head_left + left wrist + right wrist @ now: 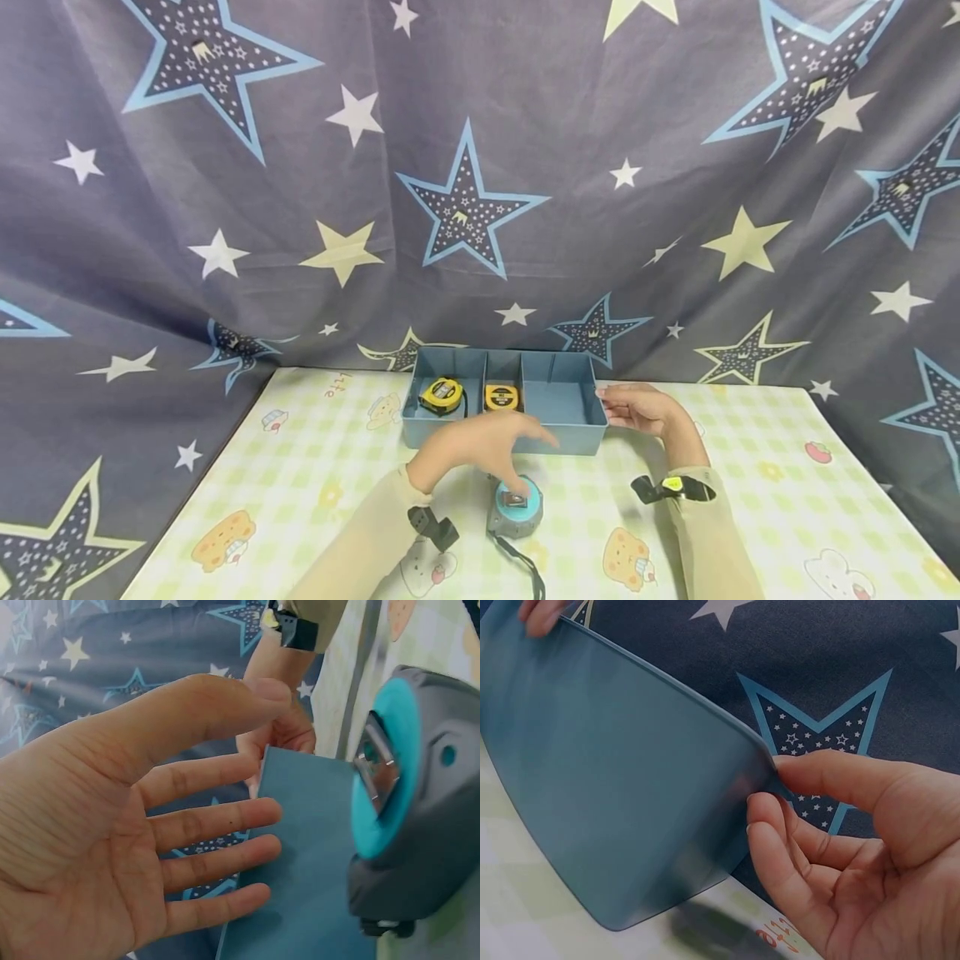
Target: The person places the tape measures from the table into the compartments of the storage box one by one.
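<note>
A blue-grey box (564, 440) with three compartments stands at the back of the table. My right hand (641, 410) pinches its right-hand rim between thumb and fingers, as the right wrist view shows at the box wall (630, 765). My left hand (480, 446) is spread, fingers apart and holding nothing, between the box and a turquoise-and-grey tape measure (529, 518). In the left wrist view this tape measure (427, 825) is apart from the left fingers. A yellow-and-black tape measure (441, 395) lies in the left compartment, another yellow tape measure (501, 397) in the middle one.
A checked tablecloth (750, 500) with cartoon prints covers the table. A dark star-patterned curtain (525, 108) hangs right behind the box. The turquoise tape measure's black strap (525, 562) trails toward the front edge. Both wrists wear black straps.
</note>
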Tool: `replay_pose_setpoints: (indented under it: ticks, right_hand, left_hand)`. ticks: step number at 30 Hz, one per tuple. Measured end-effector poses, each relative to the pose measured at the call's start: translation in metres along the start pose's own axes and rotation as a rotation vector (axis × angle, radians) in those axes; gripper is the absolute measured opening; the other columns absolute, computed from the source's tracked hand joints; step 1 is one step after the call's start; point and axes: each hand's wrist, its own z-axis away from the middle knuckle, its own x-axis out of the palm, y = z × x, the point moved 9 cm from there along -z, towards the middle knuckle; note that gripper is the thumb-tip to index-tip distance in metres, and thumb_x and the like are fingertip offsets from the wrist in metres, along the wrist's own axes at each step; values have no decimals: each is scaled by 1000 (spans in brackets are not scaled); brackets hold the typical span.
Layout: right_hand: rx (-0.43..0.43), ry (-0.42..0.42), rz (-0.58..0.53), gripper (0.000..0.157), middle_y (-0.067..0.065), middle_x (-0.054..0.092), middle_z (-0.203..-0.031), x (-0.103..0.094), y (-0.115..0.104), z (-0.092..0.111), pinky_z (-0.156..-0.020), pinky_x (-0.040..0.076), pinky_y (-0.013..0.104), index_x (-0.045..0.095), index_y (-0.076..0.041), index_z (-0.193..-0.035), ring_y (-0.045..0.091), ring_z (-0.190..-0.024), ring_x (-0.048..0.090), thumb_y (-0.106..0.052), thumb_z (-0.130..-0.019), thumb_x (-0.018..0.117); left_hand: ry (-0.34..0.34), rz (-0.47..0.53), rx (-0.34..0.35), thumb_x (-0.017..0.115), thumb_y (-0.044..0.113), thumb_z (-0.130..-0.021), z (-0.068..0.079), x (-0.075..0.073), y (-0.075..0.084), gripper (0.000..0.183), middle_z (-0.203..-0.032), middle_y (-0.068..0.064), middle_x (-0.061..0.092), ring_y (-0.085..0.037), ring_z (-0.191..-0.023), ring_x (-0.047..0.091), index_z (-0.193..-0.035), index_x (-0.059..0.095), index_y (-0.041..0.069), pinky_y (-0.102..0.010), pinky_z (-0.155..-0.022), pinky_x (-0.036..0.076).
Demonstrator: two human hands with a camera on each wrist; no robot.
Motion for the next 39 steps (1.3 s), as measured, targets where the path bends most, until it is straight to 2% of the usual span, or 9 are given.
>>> replay_pose_setpoints:
  ticks: [5,12,15,20,25,29,35,39]
  right_hand:
    - [-3,-5,6,26,-8,69,-81,0,1,0,-73,59,19,70,-20,-92,2,-74,67,-12,-106,51]
    - [-5,-7,14,28,-8,70,-82,0,-2,1,-75,59,19,71,-22,-91,2,-76,67,-11,-106,50]
    - [-8,-7,15,29,-8,70,-81,1,-6,1,-75,59,19,70,-21,-91,2,-76,67,-10,-107,49]
    - [-6,-17,13,26,-8,70,-81,3,-7,2,-74,59,19,70,-19,-92,3,-75,67,-10,-106,49]
    - [-5,-23,12,25,-7,70,-82,3,-5,3,-74,59,19,70,-19,-94,2,-75,67,-11,-106,50]
    - [-9,-32,12,25,-7,70,-83,3,-4,3,-74,59,19,70,-19,-95,2,-76,66,-11,-107,49]
    - [-8,-32,7,23,-7,70,-82,3,-5,4,-74,59,19,69,-18,-95,2,-76,66,-11,-106,50]
    - [-8,-32,7,25,-8,70,-81,4,-3,3,-74,59,19,70,-19,-94,2,-75,67,-11,-107,49]
  left_hand:
    - [-43,26,31,86,23,-79,-2,13,-1,68,-147,4,58,-17,-141,50,-142,61,21,-27,-109,46]
    - [-29,-61,31,89,24,-76,-3,19,0,68,-142,7,61,-12,-132,56,-138,64,25,-22,-102,48]
    - [-53,-98,31,92,28,-74,-3,24,2,69,-141,7,62,-10,-129,56,-138,64,26,-21,-103,47]
    - [-121,-97,27,96,30,-68,-3,31,3,75,-139,7,62,-9,-127,57,-136,65,24,-19,-102,46]
    - [-180,-68,37,98,23,-65,-1,39,4,77,-137,8,63,-6,-124,57,-134,66,23,-17,-99,46]
    - [-197,-70,39,98,19,-64,-1,42,4,75,-132,9,66,-3,-117,59,-133,68,22,-15,-96,47]
    - [-232,-73,-1,97,11,-64,3,45,6,76,-132,9,65,-4,-117,58,-133,67,23,-17,-97,47]
    - [-235,-81,0,97,7,-62,4,48,7,76,-131,9,66,-3,-117,58,-131,68,22,-16,-98,46]
